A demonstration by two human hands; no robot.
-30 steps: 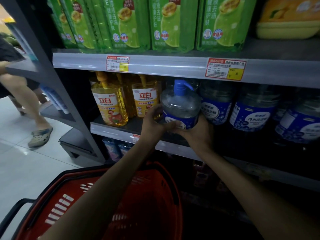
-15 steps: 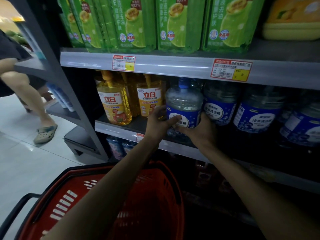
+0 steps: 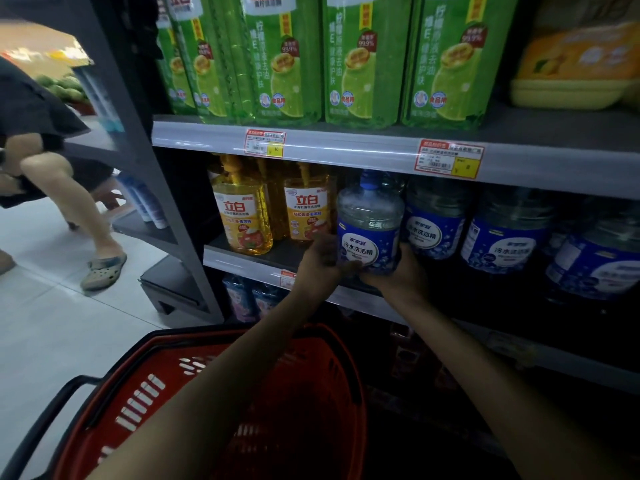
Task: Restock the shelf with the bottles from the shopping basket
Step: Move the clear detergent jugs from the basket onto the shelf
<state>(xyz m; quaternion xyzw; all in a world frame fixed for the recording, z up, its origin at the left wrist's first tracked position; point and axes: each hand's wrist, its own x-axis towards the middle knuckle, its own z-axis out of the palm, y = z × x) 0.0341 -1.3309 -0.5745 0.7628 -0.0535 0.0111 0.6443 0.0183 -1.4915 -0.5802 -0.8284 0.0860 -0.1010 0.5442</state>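
My left hand [image 3: 320, 259] and right hand [image 3: 398, 271] are both clamped on the lower part of the clear bottle [image 3: 369, 220] with the blue label, one from each side, fingers curled round its base. The bottle stands upright at the centre of the frame, at the front of the middle shelf [image 3: 242, 263]. It sits between the yellow bottles [image 3: 242, 216] to its left and the row of matching blue-label bottles [image 3: 434, 220] just beside it on the right. I cannot tell whether its base is fully resting on the shelf, because my hands hide it.

I judge this to be the placing step, nearly done. Next I need to settle the bottle, let go with both hands without knocking its neighbours, and bring them down to the red basket [image 3: 114, 410] at the bottom of the frame. My left arm covers most of the basket's inside, so I cannot see what remains in it.

A second ago the bottle leaned forward over the shelf edge with its blue pump in view. Half a second ago it was already upright. Now it stands slightly deeper in line with the row, its label facing me. The person walking at the left edge of the frame has moved further left.
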